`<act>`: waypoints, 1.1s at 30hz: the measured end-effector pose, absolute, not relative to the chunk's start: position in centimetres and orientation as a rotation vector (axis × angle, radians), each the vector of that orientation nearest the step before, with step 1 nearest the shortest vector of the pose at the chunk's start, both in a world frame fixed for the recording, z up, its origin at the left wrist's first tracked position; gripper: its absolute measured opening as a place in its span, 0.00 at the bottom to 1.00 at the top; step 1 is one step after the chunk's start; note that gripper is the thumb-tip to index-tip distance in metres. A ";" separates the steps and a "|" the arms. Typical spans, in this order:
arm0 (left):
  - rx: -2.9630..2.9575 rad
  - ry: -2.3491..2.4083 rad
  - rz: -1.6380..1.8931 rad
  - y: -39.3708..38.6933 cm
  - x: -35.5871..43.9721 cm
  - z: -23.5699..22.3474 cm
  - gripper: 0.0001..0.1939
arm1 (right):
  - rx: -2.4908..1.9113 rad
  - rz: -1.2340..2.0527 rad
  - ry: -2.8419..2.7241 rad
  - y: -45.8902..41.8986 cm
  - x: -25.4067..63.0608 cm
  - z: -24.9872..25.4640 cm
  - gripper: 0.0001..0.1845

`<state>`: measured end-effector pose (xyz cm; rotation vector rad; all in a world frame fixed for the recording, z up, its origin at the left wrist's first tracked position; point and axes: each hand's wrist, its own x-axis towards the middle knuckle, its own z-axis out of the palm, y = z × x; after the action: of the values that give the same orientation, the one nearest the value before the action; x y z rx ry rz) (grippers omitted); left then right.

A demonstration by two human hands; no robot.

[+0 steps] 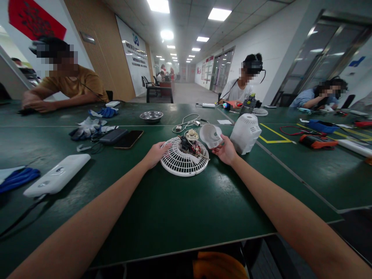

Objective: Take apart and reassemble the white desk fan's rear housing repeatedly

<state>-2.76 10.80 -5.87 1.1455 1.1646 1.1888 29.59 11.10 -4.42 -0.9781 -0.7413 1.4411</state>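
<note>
My left hand (154, 155) is closed on the left rim of a white round fan grille (182, 166), which lies on the green table. A dark fan motor (186, 145) with red wires sits in the open on the grille, and a cream-coloured round part (192, 134) shows behind it. Between the thumb and fingers of my right hand (227, 151) is a white plastic motor cover (208, 133), tilted, its hollow side partly facing me. Just right of that hand stands a larger white vented housing (245, 133). A white cable (186, 124) lies behind the grille.
A metal bowl (151, 116) stands farther back. To the left lie a phone (129, 139), a dark power bank (113, 136), gloves (90, 128) and a white device (58, 175). An orange multimeter (317, 142) lies to the right. Several people sit across the table.
</note>
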 end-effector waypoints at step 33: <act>1.405 1.218 1.105 10.9 -3.0 -6.0 0.25 | -1.030 0.190 -1.748 6.6 24.6 -2.3 0.42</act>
<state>-3.04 10.85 -5.99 1.4052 1.2176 1.1054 24.64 6.57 -2.28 -1.0298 -1.7482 0.1897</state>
